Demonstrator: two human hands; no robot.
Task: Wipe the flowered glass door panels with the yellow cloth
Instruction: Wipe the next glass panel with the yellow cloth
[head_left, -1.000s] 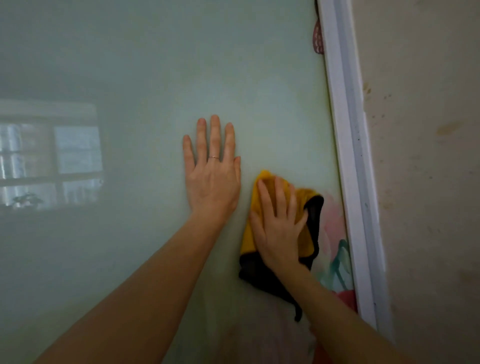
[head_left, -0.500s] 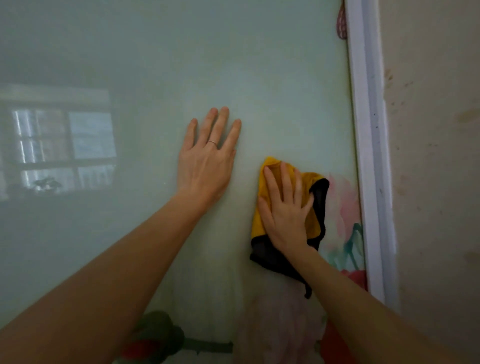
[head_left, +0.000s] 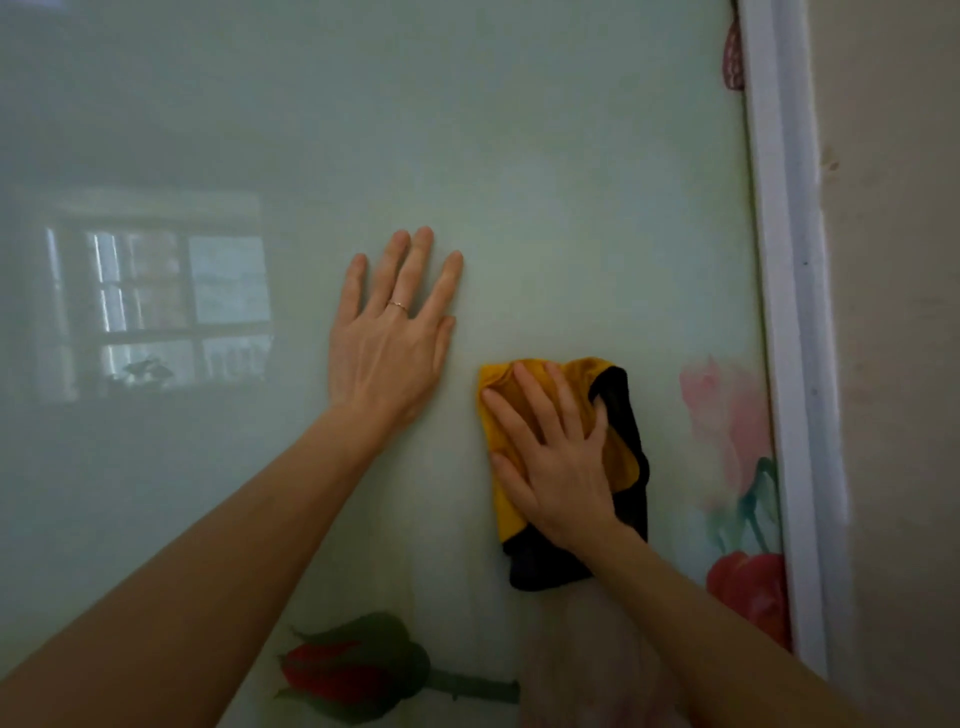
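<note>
The pale green glass door panel (head_left: 545, 182) fills most of the view, with a red rose (head_left: 343, 670) printed low down and pink and red flowers (head_left: 737, 467) near its right edge. My left hand (head_left: 389, 338) lies flat on the glass, fingers straight, a ring on one finger. My right hand (head_left: 550, 457) presses the yellow cloth (head_left: 506, 384) flat against the panel just right of the left hand; the cloth's dark backing (head_left: 631, 467) shows at its right and bottom edges.
A white door frame (head_left: 784, 312) runs down the right side of the panel, with a beige wall (head_left: 893, 364) beyond it. The glass reflects a window (head_left: 171, 306) at the left. A small reddish item (head_left: 732, 57) shows at the frame's top.
The view has shifted down and left, so more printed flowers appear. My right hand has slid the cloth slightly left, away from the pink flower. My left hand stays flat, fingers tilted rightwards.
</note>
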